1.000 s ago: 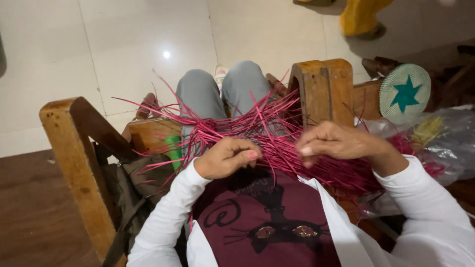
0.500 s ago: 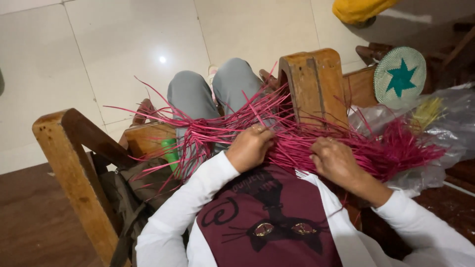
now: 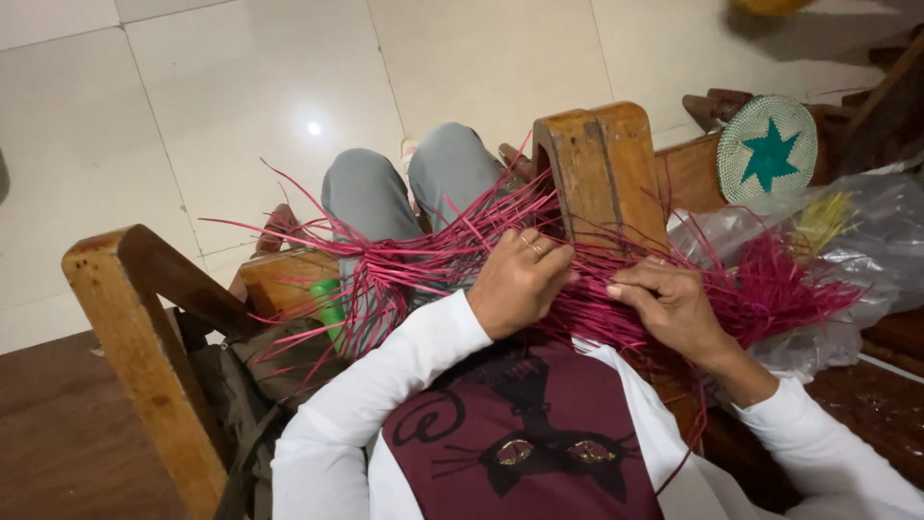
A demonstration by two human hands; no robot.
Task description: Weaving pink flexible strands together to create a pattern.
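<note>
At frame centre, the left hand [image 3: 517,279] and right hand [image 3: 674,303] both pinch the pink reed strips [image 3: 423,265], which fan leftward across the lap and rightward toward a plastic bag [image 3: 866,241].

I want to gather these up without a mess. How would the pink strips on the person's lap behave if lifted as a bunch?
The pink strips look thin and springy: loose ends arc outward, so they would likely bend and splay. They probably weigh little. Where the left hand and right hand press them they lie crossed, so that part may hold together.
</note>
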